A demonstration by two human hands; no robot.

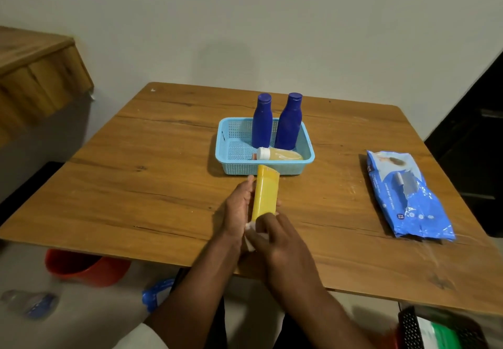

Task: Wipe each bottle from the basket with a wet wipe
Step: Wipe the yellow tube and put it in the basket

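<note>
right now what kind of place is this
Probably a room in a home: a plain wooden table against a bare painted wall, an orange plastic bucket on the floor, and a blue wet-wipes pack on the table.

Table (163, 158): warm brown wood grain w/ darker streaks & knots. Basket (234, 141): light blue plastic, fine perforated mesh pattern. Two upright bottles in it, left one (261, 125) & right one (289, 125): solid deep blue, caps incl. Lying bottle (283, 154): pale yellow-orange contents, white cap. Tube (265, 194) in the hands: plain yellow, darker band at far end. Wipe (251, 235) between the hands: white. Wipes pack (408, 198): bright blue w/ white print & lighter blue patches, small pale strip mid-pack. Wall (272, 21): plain off-white/grey. Bucket (84, 267) under table: red-orange. Floor bottle (30, 303): clear w/ blue label, blurred. Sleeve (152, 335): white.
</note>
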